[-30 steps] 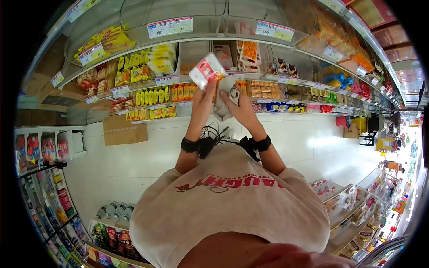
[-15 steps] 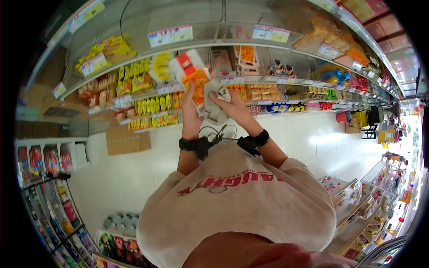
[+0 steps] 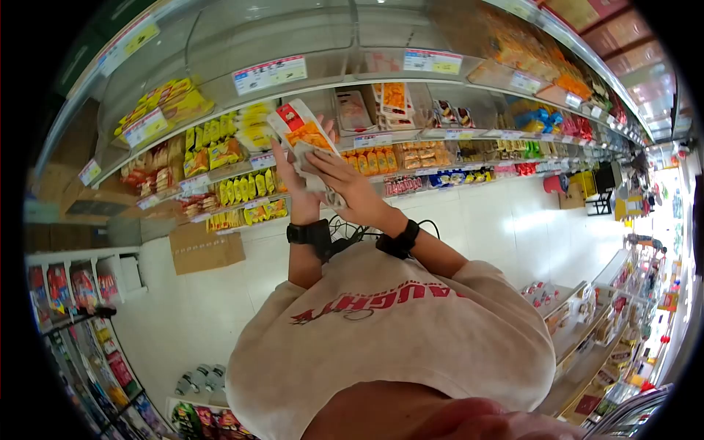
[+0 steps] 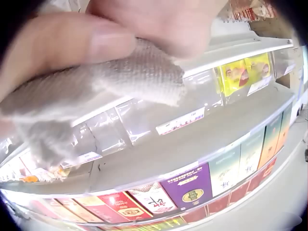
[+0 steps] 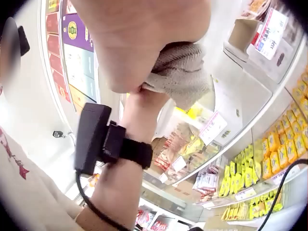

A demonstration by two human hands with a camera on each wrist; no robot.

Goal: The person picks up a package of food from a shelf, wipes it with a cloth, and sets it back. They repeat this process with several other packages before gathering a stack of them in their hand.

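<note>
One left hand [image 3: 298, 191], thumb and fingers round a packet [image 3: 302, 129]; one right hand [image 3: 352, 192], straight-fingered, flat on grey cloth [image 5: 184, 76].

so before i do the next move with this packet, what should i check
1. Is the packet backed by the left grip: ok, the palm is behind it
2. Is the cloth under the right grip: ok
3. Is the red patch uncovered: ok
4. Is the packet's lower part uncovered: not ok, cloth and right grip hide most of it
5. Is the packet's back clean: cannot tell, it faces away
6. Is either grip free: not ok, both are occupied
</note>
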